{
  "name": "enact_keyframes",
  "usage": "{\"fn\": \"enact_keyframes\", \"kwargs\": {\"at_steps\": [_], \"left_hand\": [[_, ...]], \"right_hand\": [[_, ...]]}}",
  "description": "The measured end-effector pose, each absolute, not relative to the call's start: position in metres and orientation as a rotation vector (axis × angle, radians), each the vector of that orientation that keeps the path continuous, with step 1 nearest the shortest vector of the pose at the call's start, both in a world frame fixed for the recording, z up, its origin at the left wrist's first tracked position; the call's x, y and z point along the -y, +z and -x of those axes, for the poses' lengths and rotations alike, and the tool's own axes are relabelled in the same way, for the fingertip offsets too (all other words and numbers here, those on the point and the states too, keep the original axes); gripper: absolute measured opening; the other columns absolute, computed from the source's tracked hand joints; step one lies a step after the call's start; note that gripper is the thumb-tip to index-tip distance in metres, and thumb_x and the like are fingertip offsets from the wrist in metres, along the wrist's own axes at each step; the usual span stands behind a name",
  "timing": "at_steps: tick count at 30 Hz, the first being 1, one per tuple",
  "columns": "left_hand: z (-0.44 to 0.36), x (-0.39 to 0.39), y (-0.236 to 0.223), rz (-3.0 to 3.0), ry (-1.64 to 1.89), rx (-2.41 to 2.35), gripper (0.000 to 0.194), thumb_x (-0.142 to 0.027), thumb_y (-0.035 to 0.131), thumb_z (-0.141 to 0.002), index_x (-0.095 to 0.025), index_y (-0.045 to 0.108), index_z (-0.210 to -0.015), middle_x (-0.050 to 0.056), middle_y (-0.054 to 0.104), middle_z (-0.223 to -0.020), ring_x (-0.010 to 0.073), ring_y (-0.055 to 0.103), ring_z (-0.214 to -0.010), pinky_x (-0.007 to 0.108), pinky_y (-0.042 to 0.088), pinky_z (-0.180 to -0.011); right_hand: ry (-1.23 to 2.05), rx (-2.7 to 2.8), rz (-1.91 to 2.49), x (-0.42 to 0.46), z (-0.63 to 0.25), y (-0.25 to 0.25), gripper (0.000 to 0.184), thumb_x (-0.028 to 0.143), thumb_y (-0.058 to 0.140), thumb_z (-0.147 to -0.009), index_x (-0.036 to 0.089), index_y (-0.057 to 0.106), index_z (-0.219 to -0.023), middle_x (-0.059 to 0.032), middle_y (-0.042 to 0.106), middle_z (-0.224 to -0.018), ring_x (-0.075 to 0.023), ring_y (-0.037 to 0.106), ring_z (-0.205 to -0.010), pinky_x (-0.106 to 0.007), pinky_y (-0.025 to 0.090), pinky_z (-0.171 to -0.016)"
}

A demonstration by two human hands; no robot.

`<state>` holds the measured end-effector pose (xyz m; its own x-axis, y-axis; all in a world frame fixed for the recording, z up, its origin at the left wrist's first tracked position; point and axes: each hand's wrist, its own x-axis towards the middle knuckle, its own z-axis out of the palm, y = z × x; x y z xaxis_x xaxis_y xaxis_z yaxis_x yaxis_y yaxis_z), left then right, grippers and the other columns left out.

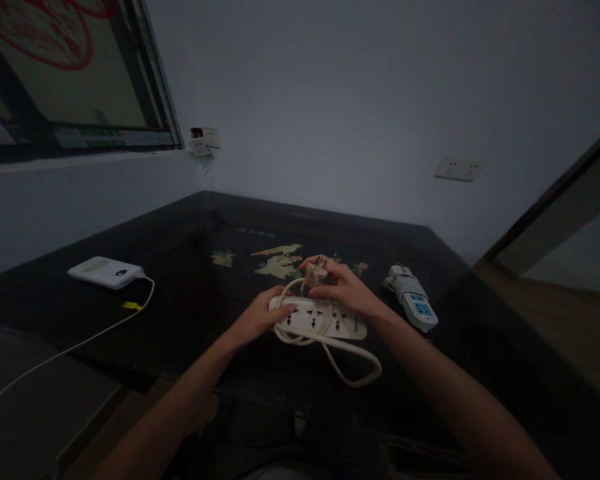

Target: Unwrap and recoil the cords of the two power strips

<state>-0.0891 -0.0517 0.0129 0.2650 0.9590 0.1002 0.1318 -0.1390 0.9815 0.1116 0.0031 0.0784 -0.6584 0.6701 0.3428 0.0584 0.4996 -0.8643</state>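
A white power strip (pixel 325 319) lies across the near part of the dark table, its sockets facing up. My left hand (pixel 267 312) grips the strip's left end, thumb on top. Just above the strip, my right hand (pixel 344 285) pinches a pale plug (pixel 315 275) with metal prongs pointing up. The strip's white cord (pixel 363 380) is looped around it; one loop hangs toward me over the right side, and another rises near the plug.
A second power strip (pixel 420 308) with blue sockets, wrapped in its cord, lies to the right. At left rest a white device (pixel 105 272) with a trailing cable and a yellow tag (pixel 132 306). Wall sockets (pixel 459 169) are behind the black table (pixel 180 230).
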Motion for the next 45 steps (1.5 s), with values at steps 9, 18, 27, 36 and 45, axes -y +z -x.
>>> {"fn": "enact_keyframes", "kwargs": {"at_steps": [9,18,27,36,45], "left_hand": [[0.083,0.072,0.053,-1.648,0.958,-1.179,0.026,-0.037,0.065,-0.075,-0.016,0.059,-0.089,0.001,0.062,-0.078,0.0150,0.057,-0.068,0.023,0.044,-0.061],[0.078,0.093,0.036,-1.887,0.919,-1.283,0.024,-0.038,0.059,-0.082,-0.018,0.063,-0.096,0.003,0.068,-0.088,0.0188,0.062,-0.079,0.024,0.045,-0.069],[0.085,0.102,0.022,-1.727,1.015,-1.325,0.027,-0.039,0.062,-0.080,-0.018,0.064,-0.096,0.003,0.067,-0.086,0.0185,0.061,-0.078,0.023,0.046,-0.067],[0.078,0.100,0.022,-1.315,1.286,-1.251,0.036,-0.044,0.067,-0.074,-0.015,0.063,-0.094,0.002,0.063,-0.079,0.0156,0.058,-0.069,0.023,0.047,-0.061],[0.067,0.100,0.020,-0.915,1.413,-1.050,0.044,-0.045,0.075,-0.067,-0.013,0.061,-0.092,0.000,0.061,-0.071,0.0101,0.054,-0.059,0.018,0.043,-0.052]], "right_hand": [[1.230,1.928,0.576,0.006,-0.088,0.130,0.025,0.041,0.064,-0.079,0.016,0.067,-0.081,-0.0049,0.070,-0.086,-0.0156,0.064,-0.084,-0.031,0.049,-0.078],[1.003,1.509,0.514,-0.043,-0.113,0.205,0.045,0.062,0.048,-0.083,0.018,0.051,-0.076,0.0047,0.056,-0.060,-0.0074,0.064,-0.065,-0.016,0.048,-0.055],[0.748,1.294,0.581,-0.109,-0.200,0.258,0.065,0.054,0.003,-0.084,0.015,0.032,-0.041,0.0012,0.058,-0.054,-0.0110,0.066,-0.088,-0.020,0.035,-0.050],[1.164,1.255,0.625,-0.070,-0.207,0.171,0.031,0.053,0.057,-0.081,0.022,0.056,-0.081,-0.0039,0.065,-0.088,-0.0214,0.063,-0.102,-0.043,0.053,-0.086],[1.053,1.202,0.551,-0.010,-0.174,0.093,0.017,0.044,0.058,-0.084,0.027,0.057,-0.087,-0.0001,0.064,-0.112,-0.0181,0.055,-0.114,-0.041,0.049,-0.092]]}}
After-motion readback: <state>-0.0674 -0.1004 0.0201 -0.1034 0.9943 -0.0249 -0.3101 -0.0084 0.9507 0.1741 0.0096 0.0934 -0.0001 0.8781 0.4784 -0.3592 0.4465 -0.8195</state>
